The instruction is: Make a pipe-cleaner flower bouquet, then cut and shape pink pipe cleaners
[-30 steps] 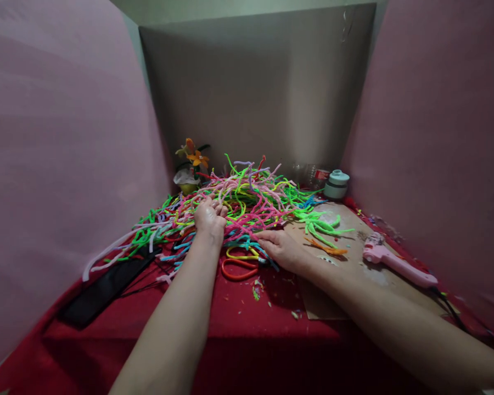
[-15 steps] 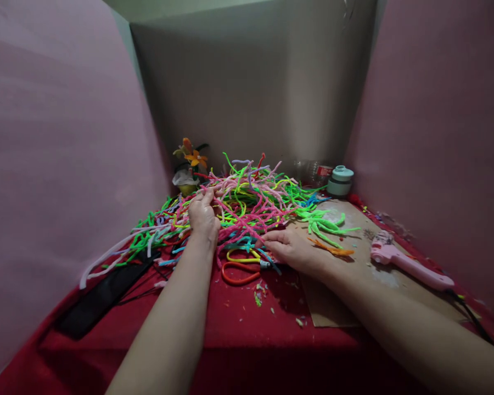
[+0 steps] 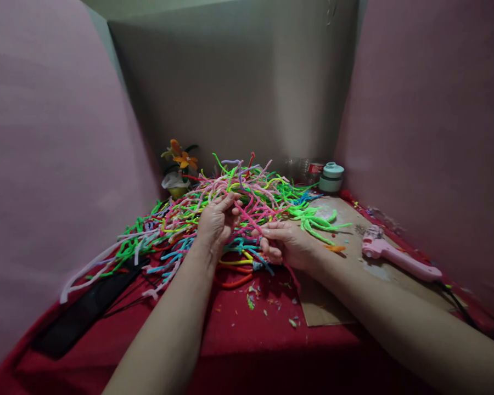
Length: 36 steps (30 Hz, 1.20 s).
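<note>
A dark pink pipe cleaner point(image 3: 250, 220) stretches between my two hands. My left hand point(image 3: 219, 220) pinches its upper end in front of the heap. Lower and to the right, my right hand point(image 3: 286, 241) pinches the same strand, and a dark pink end hangs below that hand. Behind them spreads a tangled heap of pipe cleaners point(image 3: 267, 192) in pink, green, yellow and blue. Scissors with red and yellow handles point(image 3: 235, 269) lie under the heap's front edge; their blades are hidden.
On the right, a pink glue gun point(image 3: 401, 258) rests on a cardboard sheet point(image 3: 329, 310). A black flat object point(image 3: 82, 312) lies at the left. Behind stand a teal-lidded jar point(image 3: 331, 176) and orange flowers point(image 3: 183, 160) in a pot. Scraps dot the red cloth point(image 3: 247, 334).
My hands have come closer together, and the pink pipe cleaner is now lifted in front of the heap between them. The view has shifted slightly to the right.
</note>
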Tool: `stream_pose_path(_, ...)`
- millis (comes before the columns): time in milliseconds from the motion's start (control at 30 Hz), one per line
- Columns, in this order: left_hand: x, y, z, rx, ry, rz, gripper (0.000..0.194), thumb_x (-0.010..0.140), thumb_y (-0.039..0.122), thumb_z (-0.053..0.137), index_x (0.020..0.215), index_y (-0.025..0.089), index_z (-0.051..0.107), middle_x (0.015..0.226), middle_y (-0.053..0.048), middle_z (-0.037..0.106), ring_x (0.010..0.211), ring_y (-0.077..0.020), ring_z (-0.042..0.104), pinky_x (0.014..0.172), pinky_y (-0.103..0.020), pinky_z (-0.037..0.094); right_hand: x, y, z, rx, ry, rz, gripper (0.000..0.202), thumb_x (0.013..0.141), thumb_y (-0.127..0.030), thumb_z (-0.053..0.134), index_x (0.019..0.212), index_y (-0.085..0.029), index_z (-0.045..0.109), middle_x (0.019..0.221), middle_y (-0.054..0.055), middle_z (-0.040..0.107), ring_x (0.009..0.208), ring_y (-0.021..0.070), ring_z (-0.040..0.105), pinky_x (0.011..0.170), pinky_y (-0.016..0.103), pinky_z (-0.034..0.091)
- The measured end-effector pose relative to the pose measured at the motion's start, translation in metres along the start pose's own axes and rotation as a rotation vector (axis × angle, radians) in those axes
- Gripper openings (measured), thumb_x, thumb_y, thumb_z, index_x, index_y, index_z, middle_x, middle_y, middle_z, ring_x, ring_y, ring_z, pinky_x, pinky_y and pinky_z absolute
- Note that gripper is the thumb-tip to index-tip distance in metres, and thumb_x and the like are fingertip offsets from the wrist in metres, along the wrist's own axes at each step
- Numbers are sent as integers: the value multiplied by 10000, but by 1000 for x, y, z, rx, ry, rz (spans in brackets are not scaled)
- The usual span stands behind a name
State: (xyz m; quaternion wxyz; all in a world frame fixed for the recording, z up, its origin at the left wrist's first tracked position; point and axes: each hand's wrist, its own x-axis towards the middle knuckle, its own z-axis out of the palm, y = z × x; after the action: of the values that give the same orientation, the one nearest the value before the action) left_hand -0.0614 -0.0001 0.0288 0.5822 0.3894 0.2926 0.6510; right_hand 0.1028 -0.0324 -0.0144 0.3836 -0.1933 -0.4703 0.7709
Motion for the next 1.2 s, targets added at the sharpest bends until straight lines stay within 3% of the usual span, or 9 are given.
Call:
stream_pose_path(133,2,2,0,-34,84,44,88,649,132,702,660,83,631,512,13,564,360,-26,428,300,-143,282,0,2,4,-6,26,13,130,788,-225,545,824,-107,585,371,-83,415,297,27,154,303,165,144)
stream_pose_path(267,0,1,4,-99,133,78,123,617,109,715,644,112,595,507,41,555,352,-23,413,293,-150,266,0,5,8,-22,23,14,119,783,-221,542,796,-112,586,366,-84,396,305,31,150,310,172,128)
stream_pose_path(467,-2,3,4,-36,89,121,279,547,211,798,634,148,540,479,85,496,348,-38,413,306,-171,284,-6,-1,7,87,-56,64,127,818,-200,489,795,-110,575,356,-92,365,312,29,138,328,168,162)
stream_pose_path(533,-2,2,2,0,49,100,283,555,267,799,652,138,567,481,81,481,346,-33,394,305,-171,272,-7,-2,7,103,-123,78,133,819,-203,486,824,-110,581,362,-80,407,298,34,179,324,170,181)
stream_pose_path(633,-4,-2,1,61,-29,15,281,584,317,782,665,123,596,470,76,445,337,-22,344,298,-166,234,-7,-2,6,100,-179,64,199,814,-255,506,926,-113,588,483,-17,580,328,70,391,355,196,310)
stream_pose_path(767,-11,-14,8,158,-156,-112,277,603,329,770,659,115,604,465,69,420,350,-22,342,322,-155,258,-4,0,6,99,-67,8,220,796,-283,545,938,-119,588,628,28,667,439,108,546,442,235,430)
stream_pose_path(867,-16,-20,14,215,-211,-188,280,598,325,774,680,111,612,489,50,458,372,-30,384,334,-153,267,-2,-2,5,127,43,-36,118,774,-252,567,796,-136,567,546,-10,625,373,73,480,382,190,376)
stream_pose_path(1000,-16,-20,15,215,-222,-195,293,577,310,785,707,113,611,519,42,491,370,-31,378,326,-162,272,-1,-3,4,113,65,-59,88,781,-214,532,779,-133,566,412,-54,512,277,47,319,299,168,235)
stream_pose_path(1200,-15,-19,12,237,-244,-202,296,591,306,775,607,124,542,499,34,495,357,-38,376,317,-167,273,-1,-4,3,120,115,-28,105,738,-212,534,777,-127,581,444,-27,552,304,65,372,325,191,282)
